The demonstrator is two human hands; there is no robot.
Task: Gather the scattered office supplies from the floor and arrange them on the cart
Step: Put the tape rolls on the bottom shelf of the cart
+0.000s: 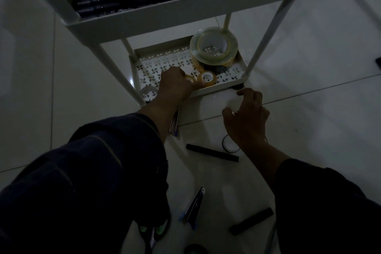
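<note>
The white cart stands ahead in dim light. Its lower tray holds a big stack of clear tape rolls at the back right and two small yellowish tape rolls at the front rim. My left hand rests on the tray with its fingers around the left small roll. Another small clear roll lies at the tray's front left corner. My right hand hovers over the floor below the tray's right corner, fingers curled and apart, holding nothing visible. Black markers lie on the upper tray.
On the pale tiled floor lie two black markers, a thin black ring, a blue-tipped pen or cutter, green-handled scissors and a silvery pen under my left wrist. A dark round thing sits at the bottom edge.
</note>
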